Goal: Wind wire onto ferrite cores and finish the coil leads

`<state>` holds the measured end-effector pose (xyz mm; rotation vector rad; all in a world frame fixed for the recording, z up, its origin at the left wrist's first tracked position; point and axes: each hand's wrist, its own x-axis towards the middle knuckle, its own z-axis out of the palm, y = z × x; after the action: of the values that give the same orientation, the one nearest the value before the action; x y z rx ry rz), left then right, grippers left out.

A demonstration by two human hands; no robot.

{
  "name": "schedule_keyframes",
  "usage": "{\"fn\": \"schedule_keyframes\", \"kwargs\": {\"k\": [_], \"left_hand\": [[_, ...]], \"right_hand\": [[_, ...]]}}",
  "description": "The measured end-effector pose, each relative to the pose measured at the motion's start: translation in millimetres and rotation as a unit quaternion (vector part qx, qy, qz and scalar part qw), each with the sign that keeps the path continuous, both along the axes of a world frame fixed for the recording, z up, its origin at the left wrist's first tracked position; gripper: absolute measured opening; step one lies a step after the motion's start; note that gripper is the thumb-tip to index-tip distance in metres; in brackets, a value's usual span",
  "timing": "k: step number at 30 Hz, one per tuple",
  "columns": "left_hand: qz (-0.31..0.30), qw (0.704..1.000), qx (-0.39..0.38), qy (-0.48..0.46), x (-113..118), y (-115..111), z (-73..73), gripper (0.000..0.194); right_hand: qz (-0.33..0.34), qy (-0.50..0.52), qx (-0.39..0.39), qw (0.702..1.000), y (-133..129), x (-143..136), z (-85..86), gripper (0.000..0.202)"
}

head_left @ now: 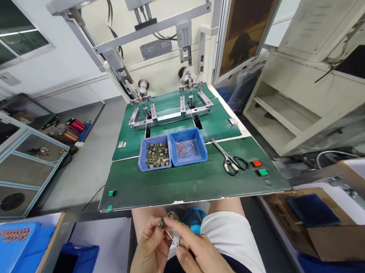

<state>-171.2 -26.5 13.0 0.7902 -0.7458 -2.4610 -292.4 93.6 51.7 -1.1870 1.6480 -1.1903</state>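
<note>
- The left hand's [151, 248] thumb and fingers are drawn narrow, pinching a small dark metal core [161, 223] above the lap, below the front edge of the tabletop.
- The right hand [198, 253] holds a thin metal rod [170, 236] between thumb and fingers; the rod slants up to the core, and the forefinger reaches to it.
- Beneath the hands are bare knees and white shorts [233, 242].
- Past them spreads the green tabletop [167, 189], scuffed, its pale front edge chipped.
- On it two blue bins stand side by side: the left bin [142, 155] heaped with small slotted metal cores [158, 155], the right bin [203, 152] scattered with copper wire scraps [186, 148].
- Scissors [230, 159] lie right of the bins, blades pointing away, near a red button [256, 163] and a green button [263, 172].
- Behind the bins stands a metal fixture [171, 118], before a cream machine.
- To the left, wire spools [74, 124] sit on a grey bench [87, 147].
- To the right are a shelved cabinet [289, 106] and an open cardboard box [339, 243].
- A dark window [14, 23] fills the upper left corner.
</note>
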Motion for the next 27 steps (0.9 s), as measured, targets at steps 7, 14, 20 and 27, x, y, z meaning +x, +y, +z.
{"fn": "schedule_keyframes", "kwargs": {"k": [7, 14, 20, 27], "left_hand": [[0.016, 0.999, -0.002, 0.034, 2, -2, -3.8, 0.02], [0.061, 0.998, -0.008, -0.012, 3, -2, -3.0, 0.022], [0.067, 0.997, -0.012, -0.032, -3, 4, 5.7, 0.023], [0.101, 0.993, -0.023, -0.063, -4, 7, 9.6, 0.026]], "right_hand": [[0.003, -0.019, -0.021, 1.0, -1, 1, -3.3, 0.051], [-0.015, -0.032, -0.03, 0.999, 2, 0, -4.9, 0.049], [-0.022, -0.041, -0.023, 0.999, 2, 1, -5.0, 0.05], [-0.011, -0.047, -0.011, 0.999, 3, -1, -5.4, 0.05]]}}
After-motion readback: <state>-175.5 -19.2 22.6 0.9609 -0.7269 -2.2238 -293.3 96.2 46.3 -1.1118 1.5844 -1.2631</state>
